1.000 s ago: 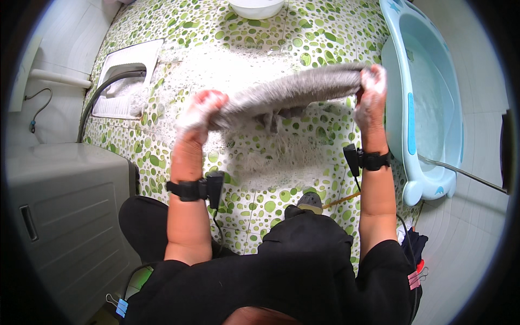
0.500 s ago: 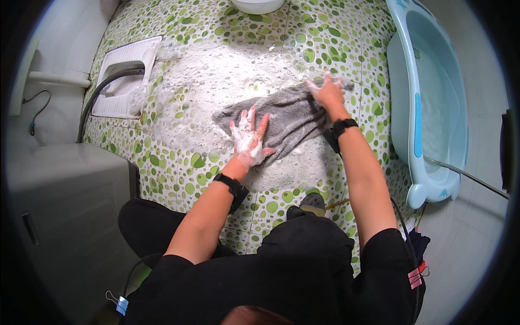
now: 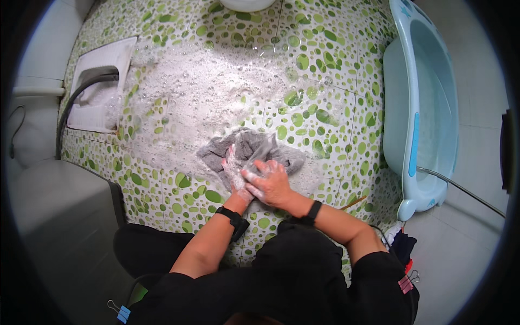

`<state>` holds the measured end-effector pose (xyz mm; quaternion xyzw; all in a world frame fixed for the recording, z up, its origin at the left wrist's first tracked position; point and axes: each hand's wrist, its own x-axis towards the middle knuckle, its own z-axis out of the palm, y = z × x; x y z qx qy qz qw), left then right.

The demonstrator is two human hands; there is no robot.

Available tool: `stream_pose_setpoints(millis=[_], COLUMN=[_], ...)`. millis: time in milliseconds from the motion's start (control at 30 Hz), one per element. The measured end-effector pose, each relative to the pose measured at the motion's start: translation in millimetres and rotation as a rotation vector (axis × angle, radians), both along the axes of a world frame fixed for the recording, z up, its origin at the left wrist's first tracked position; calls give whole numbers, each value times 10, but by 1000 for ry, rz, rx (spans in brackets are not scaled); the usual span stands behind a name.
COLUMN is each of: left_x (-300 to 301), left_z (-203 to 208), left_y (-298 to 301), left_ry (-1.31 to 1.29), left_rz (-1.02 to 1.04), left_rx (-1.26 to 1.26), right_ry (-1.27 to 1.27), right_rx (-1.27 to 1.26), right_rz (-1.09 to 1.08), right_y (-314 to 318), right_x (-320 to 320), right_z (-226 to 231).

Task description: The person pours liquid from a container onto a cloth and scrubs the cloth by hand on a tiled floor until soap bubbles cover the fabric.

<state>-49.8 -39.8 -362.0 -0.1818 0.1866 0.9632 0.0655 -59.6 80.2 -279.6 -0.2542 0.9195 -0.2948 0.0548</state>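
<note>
A wet grey towel (image 3: 292, 158) lies bunched on the foamy tiles in front of me. My left hand (image 3: 234, 174), coated in suds, rests on its near left part with the fingers stretched out. Crossing in from the right, my right hand (image 3: 272, 184) lies against the left, its fingers curled around a fold of the towel. That fold is blurred by motion, and the hands partly hide it. Both wrists wear black bands.
White foam (image 3: 200, 92) spreads over the green-spotted floor. A squat toilet (image 3: 122, 59) with a dark hose is at left, above a grey cabinet (image 3: 65, 211). The light blue baby bath (image 3: 394, 103) stands at right. A white basin (image 3: 246, 4) is at the far edge.
The towel, spread out before, is now bunched and closer to me. My right hand has come in from the far right to meet my left, which has shifted slightly nearer.
</note>
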Motion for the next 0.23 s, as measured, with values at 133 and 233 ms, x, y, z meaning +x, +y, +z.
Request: stream_pose_setpoints(millis=[133, 233], left_x=[-64, -78], left_z=[-6, 76], left_y=[56, -35], left_ry=[-57, -71], left_rz=[836, 1426], left_rx=[2372, 3426], right_ry=[228, 186], right_rx=[137, 103], right_rz=[-38, 49], right_y=[-42, -162], right_x=[-234, -883], right_z=[-870, -839])
